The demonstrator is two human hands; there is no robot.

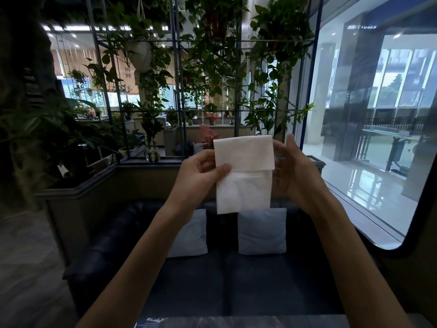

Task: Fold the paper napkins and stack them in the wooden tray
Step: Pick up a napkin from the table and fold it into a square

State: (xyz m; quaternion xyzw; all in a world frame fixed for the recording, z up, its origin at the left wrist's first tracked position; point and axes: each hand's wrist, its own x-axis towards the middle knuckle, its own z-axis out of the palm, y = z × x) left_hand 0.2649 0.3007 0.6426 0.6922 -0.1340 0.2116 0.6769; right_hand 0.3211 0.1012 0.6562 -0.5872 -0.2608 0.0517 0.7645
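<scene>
1. The white paper napkin (243, 174) hung in the air above a dark sofa (212, 280), its top flap folded down.
2. The left hand (198, 176) pinched its left edge (thumb in front).
3. The right hand (295, 171) touched the right edge, fingers blurred; grip unclear.

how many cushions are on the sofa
2. One light cushion leans against the sofa backrest on the left, partly hidden by the left forearm; the other cushion stands beside it on the right, just below the napkin. More could lie outside the view.
</scene>
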